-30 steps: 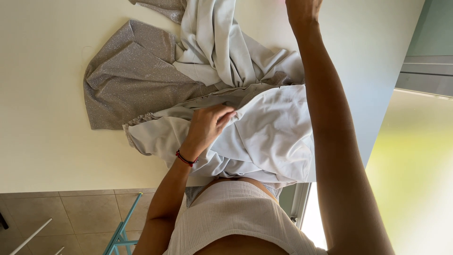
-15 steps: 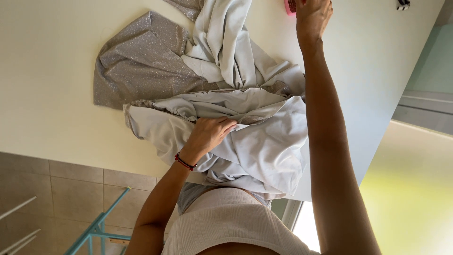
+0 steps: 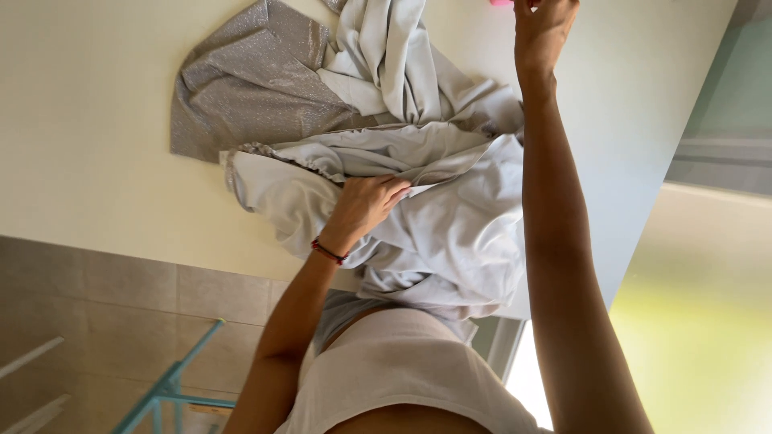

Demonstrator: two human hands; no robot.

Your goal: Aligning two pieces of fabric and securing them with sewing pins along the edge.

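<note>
A heap of clothes lies on a cream tabletop (image 3: 88, 120). My left hand (image 3: 366, 205), with a red band at the wrist, rests on a pale grey garment (image 3: 458, 233) at the middle, fingers curled into a fold of it. A sparkly silver-grey cloth (image 3: 249, 88) lies spread under the heap at the far left. Another pale cloth (image 3: 386, 56) is bunched at the top. My right arm stretches far forward. My right hand (image 3: 543, 32) is at the top edge, fingertips against a small pink thing (image 3: 500, 2) cut off by the frame, so its grip is unclear.
Grey floor tiles (image 3: 96, 313) show at the lower left, with a teal metal rack (image 3: 173, 386) and white bars standing there. At the right are a pale blue-grey surface (image 3: 643, 104) and a bright yellow-green area (image 3: 700, 321).
The view has drifted, so the clothes sit lower and farther right. My left hand stays on the pale garment, curling into its fold. My right hand has reached forward to the pink thing.
</note>
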